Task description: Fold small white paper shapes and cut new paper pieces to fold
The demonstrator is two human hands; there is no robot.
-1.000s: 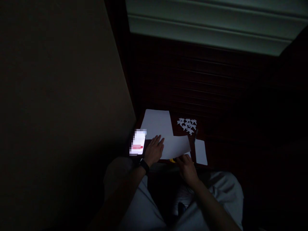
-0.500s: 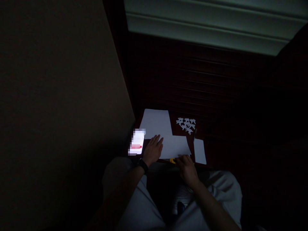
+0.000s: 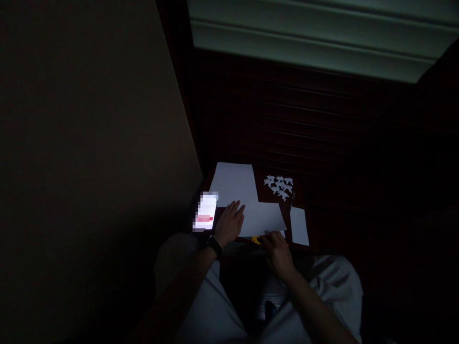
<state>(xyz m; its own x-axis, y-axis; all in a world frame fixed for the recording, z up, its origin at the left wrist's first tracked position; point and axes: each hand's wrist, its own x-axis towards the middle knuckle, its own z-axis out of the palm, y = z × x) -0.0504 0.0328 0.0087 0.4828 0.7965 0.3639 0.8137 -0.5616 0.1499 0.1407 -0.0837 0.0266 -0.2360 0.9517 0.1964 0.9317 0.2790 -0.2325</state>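
Note:
My left hand (image 3: 231, 224) lies with its fingers stretched out on the left part of a white sheet of paper (image 3: 265, 217). My right hand (image 3: 278, 251) is closed around a yellow utility knife (image 3: 256, 240) at the near edge of that sheet. The knife points left, and its blade partly shows along the paper's edge. A little white paper shows beside my right fingers, under the sheet's right corner. Behind the sheet, a larger white paper (image 3: 234, 181) lies flat; where the two meet or overlap is hard to make out.
A lit phone (image 3: 205, 212) with a blurred screen lies left of my left hand. Several small white cut paper shapes (image 3: 279, 185) sit at the back right. A dark pen-like item (image 3: 292, 198) and a small white paper (image 3: 299, 225) lie on the right. A wall (image 3: 172, 143) borders the left.
The knife in my right hand has shifted very slightly left along the paper's near edge. More white paper shows by the sheet's right corner. My left hand stays put on the sheet.

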